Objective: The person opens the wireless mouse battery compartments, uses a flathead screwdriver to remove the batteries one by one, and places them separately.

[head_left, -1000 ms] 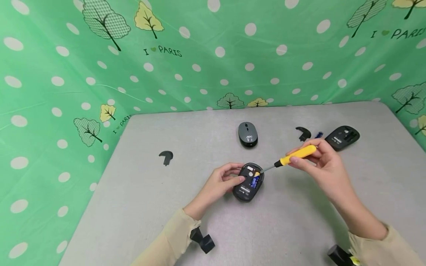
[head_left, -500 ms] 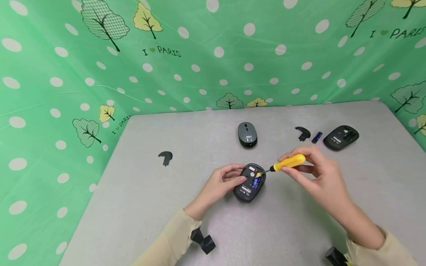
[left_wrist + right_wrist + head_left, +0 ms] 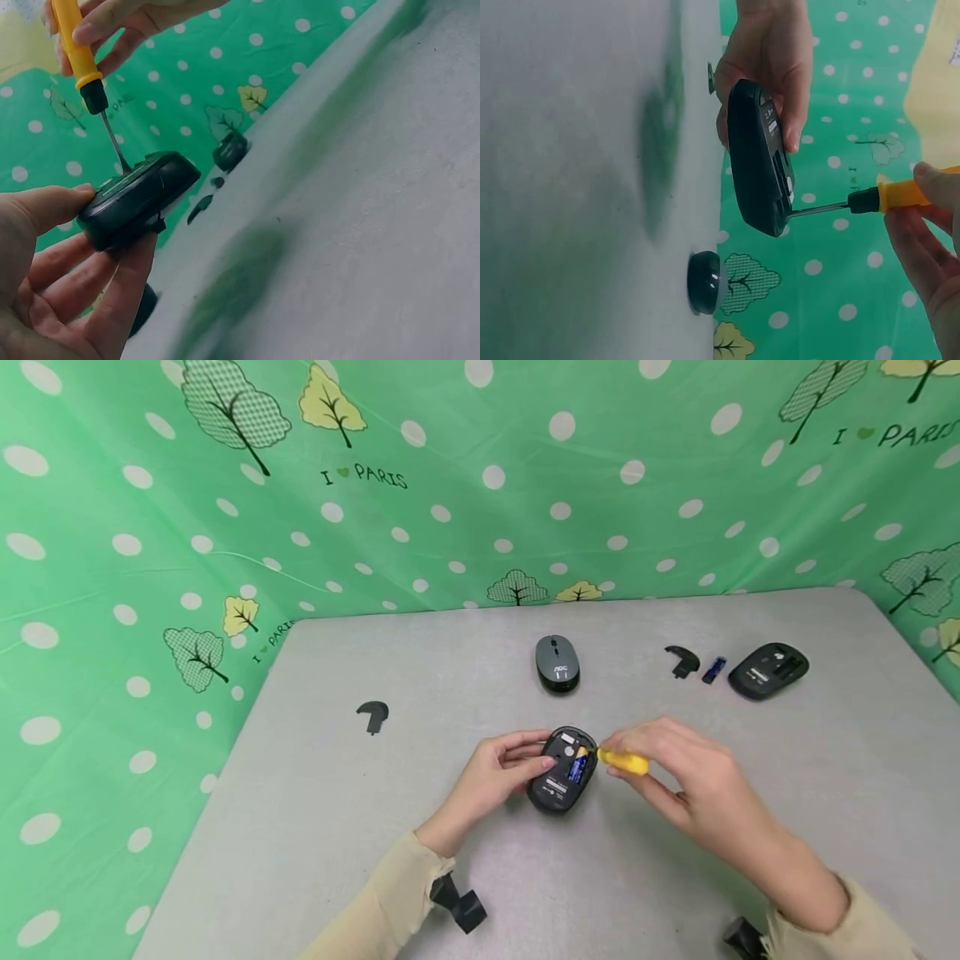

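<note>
"Mouse first: where is it?"

"I see it held above the worktop, bottom up, near the middle. The left hand grips its side, thumb on top, fingers below."

"And the right hand?"

"It pinches the yellow screwdriver by the handle. The tip meets the mouse at its open battery slot; I can't tell whether it touches the blue battery inside."

"What else is on your feed?"

"Toward the far edge I have a grey mouse, right side up. By the far right corner lies a second mouse, black, bottom up, with a loose battery and a curved cover off to its left. Another cover lies nearer the left edge. Past the far edge hangs a green dotted cloth."
</note>
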Demonstrator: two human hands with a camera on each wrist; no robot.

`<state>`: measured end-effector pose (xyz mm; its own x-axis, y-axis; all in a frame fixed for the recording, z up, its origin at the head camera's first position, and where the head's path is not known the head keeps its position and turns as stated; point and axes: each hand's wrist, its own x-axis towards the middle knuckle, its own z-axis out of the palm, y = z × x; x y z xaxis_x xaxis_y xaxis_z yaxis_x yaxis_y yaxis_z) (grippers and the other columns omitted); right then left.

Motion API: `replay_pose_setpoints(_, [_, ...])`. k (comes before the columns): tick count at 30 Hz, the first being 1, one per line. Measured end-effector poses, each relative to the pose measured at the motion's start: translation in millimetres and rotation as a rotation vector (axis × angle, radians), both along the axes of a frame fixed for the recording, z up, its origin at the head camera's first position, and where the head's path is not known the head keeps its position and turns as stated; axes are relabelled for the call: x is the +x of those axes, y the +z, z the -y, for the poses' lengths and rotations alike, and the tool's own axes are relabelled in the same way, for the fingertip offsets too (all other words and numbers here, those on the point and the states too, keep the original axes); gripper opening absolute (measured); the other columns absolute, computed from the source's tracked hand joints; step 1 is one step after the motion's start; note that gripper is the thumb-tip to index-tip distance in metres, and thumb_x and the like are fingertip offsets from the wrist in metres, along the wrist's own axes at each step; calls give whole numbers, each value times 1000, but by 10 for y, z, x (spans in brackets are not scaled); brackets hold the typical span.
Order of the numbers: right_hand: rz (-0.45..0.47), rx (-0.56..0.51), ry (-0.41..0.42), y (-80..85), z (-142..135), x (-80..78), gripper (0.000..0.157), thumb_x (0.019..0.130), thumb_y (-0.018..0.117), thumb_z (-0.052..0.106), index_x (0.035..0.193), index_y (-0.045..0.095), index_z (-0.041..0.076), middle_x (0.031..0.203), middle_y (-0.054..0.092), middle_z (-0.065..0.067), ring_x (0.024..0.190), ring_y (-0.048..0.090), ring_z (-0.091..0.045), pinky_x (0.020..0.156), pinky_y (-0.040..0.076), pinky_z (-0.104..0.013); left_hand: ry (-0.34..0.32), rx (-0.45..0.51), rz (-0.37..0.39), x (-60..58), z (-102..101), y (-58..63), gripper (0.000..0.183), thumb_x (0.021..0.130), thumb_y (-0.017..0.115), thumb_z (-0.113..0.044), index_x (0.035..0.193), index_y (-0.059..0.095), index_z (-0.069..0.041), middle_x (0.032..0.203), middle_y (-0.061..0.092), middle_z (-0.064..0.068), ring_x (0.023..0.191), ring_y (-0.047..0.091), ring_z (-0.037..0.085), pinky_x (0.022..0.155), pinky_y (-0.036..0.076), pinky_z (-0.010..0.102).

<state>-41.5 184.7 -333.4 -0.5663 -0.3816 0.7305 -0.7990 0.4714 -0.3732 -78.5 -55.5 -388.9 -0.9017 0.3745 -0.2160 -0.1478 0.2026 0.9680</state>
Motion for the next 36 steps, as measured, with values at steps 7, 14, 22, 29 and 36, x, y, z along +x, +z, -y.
replay_pose_setpoints(7, [320,-237,-9,-102,-128,-90,34,75,74,-18,105,62,-4,100,74,6,94,68,3,76,57,-12,12,-11,-1,1,12,15,41,92,70,-17,131,64,-5,123,70,18,92,72,15,65,60,26])
replay_pose_setpoints(14, [519,-511,135,-191,-274,-221,32,84,61,-23,113,49,-14,102,73,3,94,71,-6,76,60,-19,-42,-11,-7,-4,17,-13,41,91,71,-16,130,65,-4,124,70,16,98,72,13,67,59,22])
replay_pose_setpoints(22, [590,-765,242,-211,-378,-299,30,90,52,-23,115,53,-7,102,74,-9,92,74,-15,75,62,-26,-57,-5,-4,-16,-4,-10,42,91,70,-16,131,65,-6,125,70,17,104,71,18,71,60,23])
replay_pose_setpoints(29, [701,-759,73,-169,-586,-342,26,94,57,-11,117,56,1,97,75,-2,86,73,-9,71,61,-22,-69,-5,1,-13,-10,-4,41,92,70,-18,131,65,-7,124,70,18,101,71,15,72,60,23])
replay_pose_setpoints(36, [834,-496,-135,-259,-859,-399,30,97,60,1,120,58,20,92,73,13,77,69,-2,65,60,-18,-74,-5,-2,-12,-1,5,42,92,70,-19,132,65,-7,124,70,18,101,71,14,72,60,23])
